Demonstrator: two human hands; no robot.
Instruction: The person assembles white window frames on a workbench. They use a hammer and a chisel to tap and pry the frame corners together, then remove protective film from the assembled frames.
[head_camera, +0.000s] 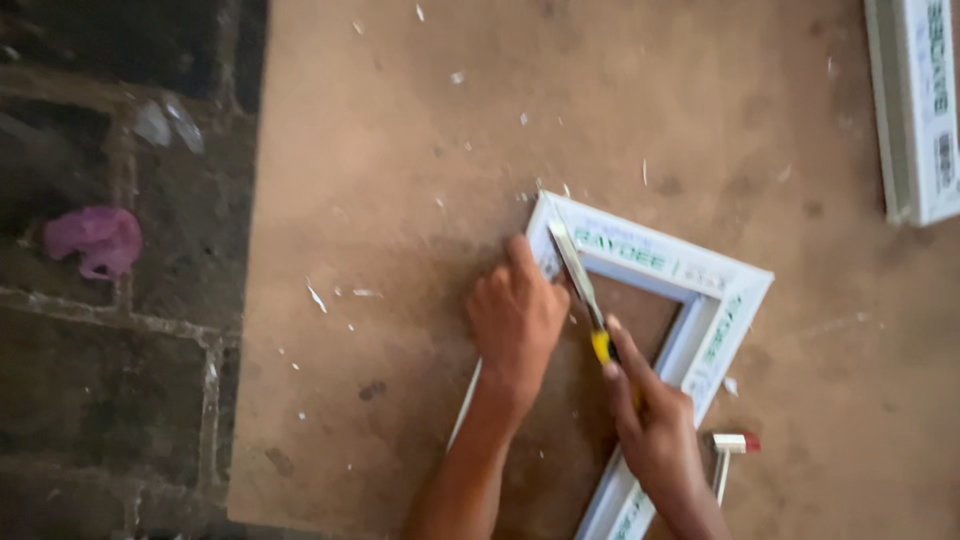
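- I see my left hand (515, 320) pressed flat on the upper-left corner of the white frame (715, 300), fingers together, holding it down rather than gripping it
- My right hand (655, 430) is wrapped tight around the yellow handle of a chisel (580, 285); its blade points to that same corner, just beside my left fingers
- The frame lies on a brown board (420, 180), littered with white chips
- A small white tool (728, 455) lies just right of my right wrist; another white profile (915, 110) sits at the board's far right; a pink scrap (95, 240) lies on the dark floor
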